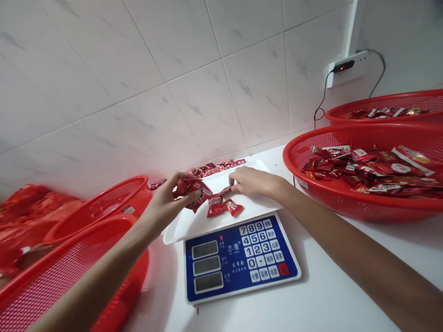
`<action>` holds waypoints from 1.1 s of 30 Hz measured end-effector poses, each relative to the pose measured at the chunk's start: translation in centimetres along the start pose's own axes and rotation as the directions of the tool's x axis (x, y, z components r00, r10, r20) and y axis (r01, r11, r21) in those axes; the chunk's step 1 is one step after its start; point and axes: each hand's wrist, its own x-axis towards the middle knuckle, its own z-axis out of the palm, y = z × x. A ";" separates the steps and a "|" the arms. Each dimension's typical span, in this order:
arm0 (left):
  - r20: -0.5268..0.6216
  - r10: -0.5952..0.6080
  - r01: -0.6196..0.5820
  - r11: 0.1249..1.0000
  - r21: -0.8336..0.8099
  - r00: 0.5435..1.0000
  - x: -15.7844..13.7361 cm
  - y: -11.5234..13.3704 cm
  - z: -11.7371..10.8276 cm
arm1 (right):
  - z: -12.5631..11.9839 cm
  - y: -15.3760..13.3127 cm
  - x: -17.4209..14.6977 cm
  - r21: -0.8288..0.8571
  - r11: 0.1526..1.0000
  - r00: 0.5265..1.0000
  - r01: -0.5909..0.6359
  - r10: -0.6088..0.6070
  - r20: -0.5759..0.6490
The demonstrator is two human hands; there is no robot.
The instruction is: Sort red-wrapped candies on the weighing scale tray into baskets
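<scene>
Over the left part of a white weighing tray (249,207), my left hand (173,196) is closed on red candy packets (197,196), their wrappers sticking out past my fingers. My right hand (247,180) reaches onto the tray from the right, its fingertips pinched on a small red-wrapped candy (226,190). Two more red wrapped pieces, a candy packet (215,206) and a twisted-end candy (234,208), lie on the tray between my hands. Below the tray is the scale's blue keypad panel (238,258) with three grey displays.
At the right stand a red basket (346,200) full of red-wrapped snacks and another red basket (387,121) behind. Red baskets (114,244) and red plastic bags (38,207) are at left. Wrapped candies (218,168) line the tiled wall, which carries a power strip (349,69).
</scene>
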 end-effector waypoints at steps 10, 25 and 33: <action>0.203 0.008 -0.091 0.911 0.402 0.979 -0.2 -1.3 0.1 | -2.8 0.4 -1.1 0.332 0.943 0.999 -0.009 0.020 -0.031; 0.155 0.143 -0.126 0.985 -0.115 0.978 -1.4 4.3 2.0 | -3.0 -2.4 -2.6 0.627 0.696 0.937 0.349 -0.252 -0.242; 0.168 0.036 0.003 0.975 -0.222 0.985 -3.9 4.2 1.9 | -4.0 -2.3 -3.5 0.735 0.627 0.932 0.259 -0.362 -0.019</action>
